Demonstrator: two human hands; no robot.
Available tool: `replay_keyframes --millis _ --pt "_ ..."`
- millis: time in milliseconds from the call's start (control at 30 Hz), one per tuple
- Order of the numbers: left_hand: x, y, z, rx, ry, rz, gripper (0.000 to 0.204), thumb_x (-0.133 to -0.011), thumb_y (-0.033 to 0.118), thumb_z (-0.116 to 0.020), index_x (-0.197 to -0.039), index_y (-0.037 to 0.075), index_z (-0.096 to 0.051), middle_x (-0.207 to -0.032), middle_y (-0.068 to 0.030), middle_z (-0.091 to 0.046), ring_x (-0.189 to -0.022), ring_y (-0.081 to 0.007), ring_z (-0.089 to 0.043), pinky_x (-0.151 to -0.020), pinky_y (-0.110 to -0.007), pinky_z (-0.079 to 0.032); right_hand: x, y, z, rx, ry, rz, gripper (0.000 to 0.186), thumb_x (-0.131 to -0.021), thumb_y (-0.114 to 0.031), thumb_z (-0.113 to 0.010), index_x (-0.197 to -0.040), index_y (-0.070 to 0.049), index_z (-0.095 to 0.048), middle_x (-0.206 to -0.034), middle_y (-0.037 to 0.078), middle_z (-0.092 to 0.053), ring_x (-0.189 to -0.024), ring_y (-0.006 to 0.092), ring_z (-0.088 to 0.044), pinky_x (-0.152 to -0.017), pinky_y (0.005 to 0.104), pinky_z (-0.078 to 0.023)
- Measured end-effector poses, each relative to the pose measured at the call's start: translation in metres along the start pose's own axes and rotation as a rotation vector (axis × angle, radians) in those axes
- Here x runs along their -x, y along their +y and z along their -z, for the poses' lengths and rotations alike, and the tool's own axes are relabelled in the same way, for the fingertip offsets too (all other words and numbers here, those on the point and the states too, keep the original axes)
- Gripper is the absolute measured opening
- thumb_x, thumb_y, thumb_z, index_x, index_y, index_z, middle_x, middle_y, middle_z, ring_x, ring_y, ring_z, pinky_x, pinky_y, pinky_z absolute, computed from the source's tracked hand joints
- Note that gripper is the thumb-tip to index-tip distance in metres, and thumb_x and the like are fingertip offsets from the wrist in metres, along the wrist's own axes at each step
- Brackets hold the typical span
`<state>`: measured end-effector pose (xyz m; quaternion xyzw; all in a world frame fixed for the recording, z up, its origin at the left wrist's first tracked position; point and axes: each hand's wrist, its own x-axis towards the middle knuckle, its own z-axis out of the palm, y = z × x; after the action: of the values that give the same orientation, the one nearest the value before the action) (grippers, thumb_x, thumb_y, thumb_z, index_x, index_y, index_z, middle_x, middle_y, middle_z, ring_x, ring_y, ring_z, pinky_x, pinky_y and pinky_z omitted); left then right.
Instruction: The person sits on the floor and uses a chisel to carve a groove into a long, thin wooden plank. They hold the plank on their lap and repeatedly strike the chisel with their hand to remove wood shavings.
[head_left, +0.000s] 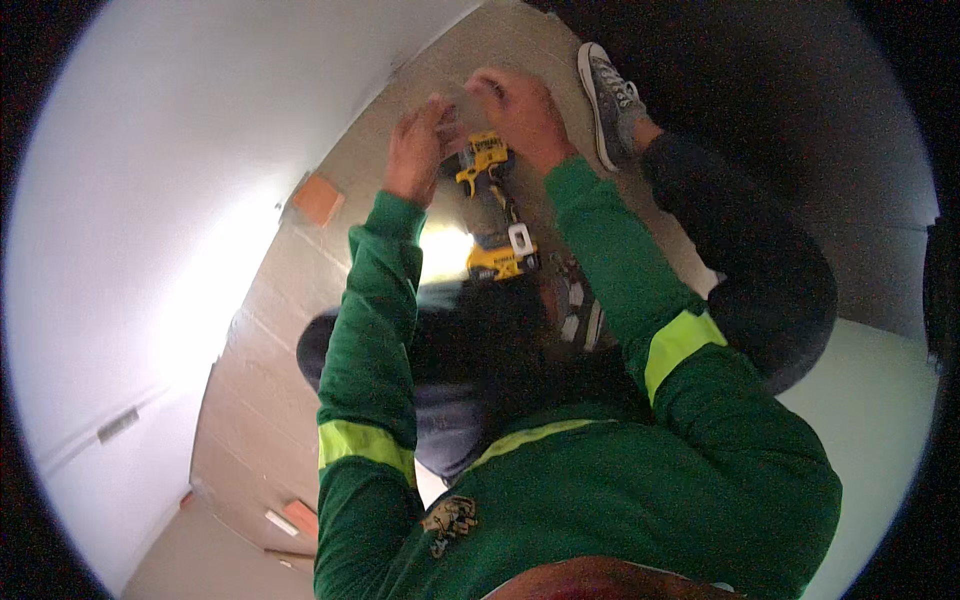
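My left hand [416, 150] and my right hand [522, 112] are raised close together in front of me, just beyond a yellow and black cordless drill [486, 160]. Between them is a see-through, plastic-looking piece [464, 112], blurred, so its exact kind does not show. The fingers of both hands are bent around its two sides. Below the hands, the drill lies with its battery [503, 262] toward me, and a small white rectangular piece [519, 239] is at the lower end of its handle.
A white wall [180, 180] runs along the left, with a bright glare on it. By its foot lies an orange-brown square piece [318, 200] on the brownish floor [265, 330]. More strips [300, 518] lie at lower left. My bent leg and grey sneaker [608, 105] are at right, near a dark surface.
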<state>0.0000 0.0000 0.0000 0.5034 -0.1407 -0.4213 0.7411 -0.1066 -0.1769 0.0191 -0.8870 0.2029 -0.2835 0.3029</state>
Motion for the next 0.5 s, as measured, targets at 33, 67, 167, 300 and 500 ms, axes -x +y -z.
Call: replay_keyframes --millis 33,67,167,300,500 --pt "0.003 -0.002 0.006 -0.078 0.064 -0.027 0.055 -0.106 0.04 -0.077 -0.142 0.001 -0.064 -0.13 -0.0125 -0.07 -0.112 -0.0279 -0.074 -0.1 -0.043 -0.06 -0.014 0.028 -0.007 -0.072 0.04 -0.135 0.038 -0.105 -0.038 -0.069 -0.125 -0.008 -0.08 -0.112 0.023 -0.081 -0.099 0.0334 -0.081 -0.097 0.0489 -0.062" --pt "0.011 -0.009 0.014 -0.152 0.13 -0.041 0.053 -0.107 0.04 -0.076 -0.142 0.001 -0.064 -0.126 -0.0124 -0.07 -0.11 -0.026 -0.075 -0.096 -0.041 -0.062 -0.024 0.059 -0.014 -0.142 0.071 -0.281 0.035 -0.105 -0.035 -0.067 -0.121 -0.007 -0.081 -0.109 0.023 -0.081 -0.094 0.035 -0.081 -0.094 0.0494 -0.063" --pt "-0.006 -0.004 0.041 -0.183 0.148 -0.023 0.048 -0.109 0.035 -0.075 -0.14 0.0 -0.063 -0.121 -0.0103 -0.07 -0.104 -0.0232 -0.075 -0.087 -0.038 -0.062 -0.096 0.183 -0.022 0.049 0.112 -0.436 0.03 -0.106 -0.031 -0.068 -0.106 -0.003 -0.081 -0.088 0.011 -0.08 -0.08 0.0316 -0.077 -0.083 0.0458 -0.063" --pt "-0.026 0.013 0.057 -0.238 0.238 -0.113 0.045 -0.109 0.029 -0.074 -0.141 0.0 -0.063 -0.118 -0.0085 -0.07 -0.097 -0.021 -0.075 -0.083 -0.036 -0.062 -0.176 0.246 -0.033 0.083 0.082 -0.467 0.029 -0.107 -0.03 -0.067 -0.105 -0.003 -0.08 -0.087 0.011 -0.078 -0.079 0.0307 -0.076 -0.081 0.0449 -0.062" --pt "-0.02 0.032 0.054 -0.172 0.249 -0.098 0.047 -0.109 0.027 -0.074 -0.146 0.001 -0.062 -0.122 -0.0076 -0.07 -0.091 -0.018 -0.073 -0.08 -0.033 -0.059 -0.217 0.265 -0.05 -0.054 0.025 -0.544 0.029 -0.108 -0.029 -0.066 -0.104 -0.003 -0.078 -0.086 0.01 -0.076 -0.078 0.0293 -0.073 -0.078 0.0435 -0.061"
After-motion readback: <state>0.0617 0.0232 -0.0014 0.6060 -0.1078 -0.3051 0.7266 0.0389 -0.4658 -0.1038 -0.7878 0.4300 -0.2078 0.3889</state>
